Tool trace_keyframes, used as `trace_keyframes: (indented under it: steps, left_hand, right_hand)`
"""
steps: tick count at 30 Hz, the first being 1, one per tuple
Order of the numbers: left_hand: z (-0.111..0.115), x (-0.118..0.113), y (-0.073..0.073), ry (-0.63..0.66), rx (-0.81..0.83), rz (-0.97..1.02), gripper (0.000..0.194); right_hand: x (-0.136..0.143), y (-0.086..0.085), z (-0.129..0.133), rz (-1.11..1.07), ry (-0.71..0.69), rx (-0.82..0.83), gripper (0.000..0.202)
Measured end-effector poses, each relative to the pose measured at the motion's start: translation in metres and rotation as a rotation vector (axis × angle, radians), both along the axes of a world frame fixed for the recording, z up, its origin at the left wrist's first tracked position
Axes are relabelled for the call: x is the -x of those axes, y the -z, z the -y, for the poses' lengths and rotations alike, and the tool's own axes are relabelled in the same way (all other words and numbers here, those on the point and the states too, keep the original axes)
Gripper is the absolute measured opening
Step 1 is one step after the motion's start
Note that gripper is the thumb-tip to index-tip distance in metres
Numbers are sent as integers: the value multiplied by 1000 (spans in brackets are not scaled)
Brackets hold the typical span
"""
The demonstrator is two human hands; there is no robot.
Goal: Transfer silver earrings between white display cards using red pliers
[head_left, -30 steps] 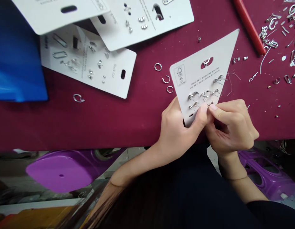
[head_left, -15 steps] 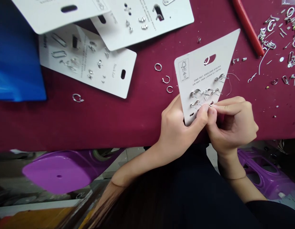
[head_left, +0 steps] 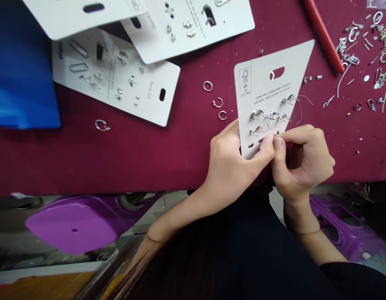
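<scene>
My left hand (head_left: 232, 160) grips a white earring card (head_left: 258, 81) by its lower edge, fingers behind it and thumb in front. The card stands tilted, its printed back towards me, with several silver earring backs and posts (head_left: 269, 116) poking through. At its lower right edge my right hand (head_left: 303, 160) pinches a tiny silver piece (head_left: 276, 134) between thumb and forefinger, close to my left thumb tip. What exactly that piece is, the fingers mostly hide. A silver ring (head_left: 207, 86) and two open hoops (head_left: 218, 102) lie left of the card.
More earring cards (head_left: 155, 93) overlap at the upper left, beside a blue folder-like sheet (head_left: 24, 83). A red tool handle (head_left: 324, 35) lies at the upper right. Loose silver jewellery parts (head_left: 382, 77) are scattered on the right of the maroon tabletop (head_left: 168, 162). Purple stools (head_left: 74, 225) stand below.
The card has turned slightly and shows its face a little more squarely. Both hands stay at its lower edge, with the right fingers still pinching there.
</scene>
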State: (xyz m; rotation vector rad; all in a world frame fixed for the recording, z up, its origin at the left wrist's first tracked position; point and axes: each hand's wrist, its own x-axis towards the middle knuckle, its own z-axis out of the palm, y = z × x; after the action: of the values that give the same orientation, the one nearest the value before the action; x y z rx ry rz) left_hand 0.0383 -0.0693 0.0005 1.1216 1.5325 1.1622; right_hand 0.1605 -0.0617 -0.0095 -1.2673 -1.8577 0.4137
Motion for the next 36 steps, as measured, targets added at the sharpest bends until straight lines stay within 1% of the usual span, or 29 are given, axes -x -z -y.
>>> trace_keyframes:
  steps: [4, 7, 12, 20, 24, 29, 33, 36]
  left_hand:
    - [0, -1, -2, 4, 55, 12, 5]
    - [0, -2, -2, 2, 46, 17, 7]
    - [-1, -1, -1, 16, 33, 0, 6]
    - [0, -1, 0, 14, 8, -26, 5]
    - [-1, -1, 1, 6, -3, -26, 6]
    - [0, -1, 1, 15, 6, -38, 6]
    - [0, 0, 2, 21, 6, -41, 6]
    - [0, 2, 1, 38, 13, -9, 5]
  right_hand:
    - [0, 1, 0, -12, -3, 3, 19]
    - [0, 1, 1, -47, 11, -2, 21]
    - [-1, 3, 1, -78, -17, 12, 25]
    - [-3, 9, 1, -56, -42, -69, 27]
    - [-3, 9, 0, -6, -60, -93, 25]
    - [-3, 7, 0, 44, -51, -68, 24]
    - [-3, 9, 2, 9, -56, -44, 24]
    - [-4, 11, 4, -16, -31, -28, 26]
